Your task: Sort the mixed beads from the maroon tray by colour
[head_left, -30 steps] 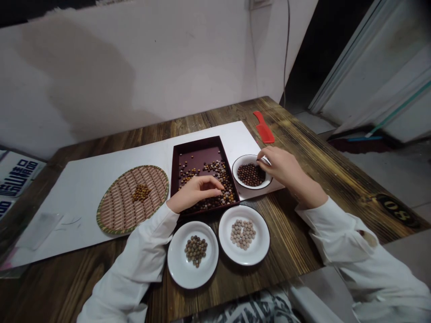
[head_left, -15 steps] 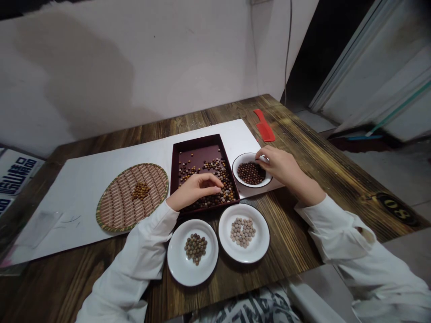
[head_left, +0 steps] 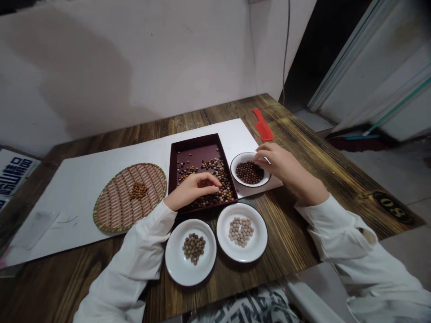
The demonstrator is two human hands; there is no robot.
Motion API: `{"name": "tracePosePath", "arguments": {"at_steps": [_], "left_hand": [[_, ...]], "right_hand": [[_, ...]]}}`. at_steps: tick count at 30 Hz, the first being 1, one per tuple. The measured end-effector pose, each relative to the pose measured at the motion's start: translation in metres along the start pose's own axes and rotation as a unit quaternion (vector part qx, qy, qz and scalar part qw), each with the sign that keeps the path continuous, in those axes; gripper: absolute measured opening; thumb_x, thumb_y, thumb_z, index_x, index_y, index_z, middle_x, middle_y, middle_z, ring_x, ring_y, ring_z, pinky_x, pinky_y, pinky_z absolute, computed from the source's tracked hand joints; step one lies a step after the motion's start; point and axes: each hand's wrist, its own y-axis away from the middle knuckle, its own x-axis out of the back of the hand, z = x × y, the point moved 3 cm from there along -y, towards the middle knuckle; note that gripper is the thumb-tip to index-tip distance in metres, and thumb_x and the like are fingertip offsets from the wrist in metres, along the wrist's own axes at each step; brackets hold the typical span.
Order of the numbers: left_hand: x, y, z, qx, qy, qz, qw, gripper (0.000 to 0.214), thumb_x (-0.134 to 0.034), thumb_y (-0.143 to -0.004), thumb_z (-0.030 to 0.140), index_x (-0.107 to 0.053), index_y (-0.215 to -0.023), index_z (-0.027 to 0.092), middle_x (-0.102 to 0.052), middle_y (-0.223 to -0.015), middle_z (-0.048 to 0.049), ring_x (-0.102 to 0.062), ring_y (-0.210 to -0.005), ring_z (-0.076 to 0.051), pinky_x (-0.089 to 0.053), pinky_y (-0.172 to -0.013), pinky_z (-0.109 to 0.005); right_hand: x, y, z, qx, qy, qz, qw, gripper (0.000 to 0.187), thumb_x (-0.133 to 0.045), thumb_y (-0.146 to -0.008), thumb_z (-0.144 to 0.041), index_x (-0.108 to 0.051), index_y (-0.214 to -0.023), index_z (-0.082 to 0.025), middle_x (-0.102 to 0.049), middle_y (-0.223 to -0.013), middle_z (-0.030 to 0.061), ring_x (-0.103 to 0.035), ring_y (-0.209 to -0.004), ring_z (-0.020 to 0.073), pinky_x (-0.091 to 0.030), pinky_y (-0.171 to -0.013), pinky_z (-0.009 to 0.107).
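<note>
left fingers point(head_left: 207, 180) curl over tray beads point(head_left: 205, 204), right fingers point(head_left: 264, 154) pinch at the bowl point(head_left: 237, 157), any held bead hidden.

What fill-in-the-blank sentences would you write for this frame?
The left hand lies curved over loose beads inside the dark maroon ____. The right hand reaches the rim of the small white ____ of dark brown beads. A red ____ lies on the wooden table.

Missing words: tray; bowl; comb.
</note>
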Motion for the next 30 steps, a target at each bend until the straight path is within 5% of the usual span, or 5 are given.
{"name": "tracePosePath", "arguments": {"at_steps": [10,30], "left_hand": [[0.000,0.000,0.000,-0.001,0.003,0.001,1.000,0.016,-0.073,-0.077,0.029,-0.069,-0.084,0.015,-0.068,-0.089,-0.0027,-0.061,-0.082,-0.012,-0.048,-0.077,-0.024],[0.000,0.000,0.003,-0.003,-0.007,0.000,1.000,0.017,-0.072,-0.078,0.030,-0.069,-0.085,0.015,-0.069,-0.091,-0.0041,-0.062,-0.083,-0.013,-0.049,-0.078,-0.025]], "right_hand": [[-0.005,0.000,-0.001,0.033,0.023,-0.039,0.998,0.012,-0.065,-0.083,-0.023,-0.075,-0.090,-0.023,-0.063,-0.122,0.0121,-0.058,-0.111,0.0324,-0.046,-0.089,0.045],[-0.012,0.001,0.000,0.020,0.001,-0.040,0.999,0.011,-0.060,-0.085,-0.021,-0.069,-0.091,-0.022,-0.064,-0.112,0.0104,-0.059,-0.100,0.0247,-0.046,-0.083,0.037]]}}
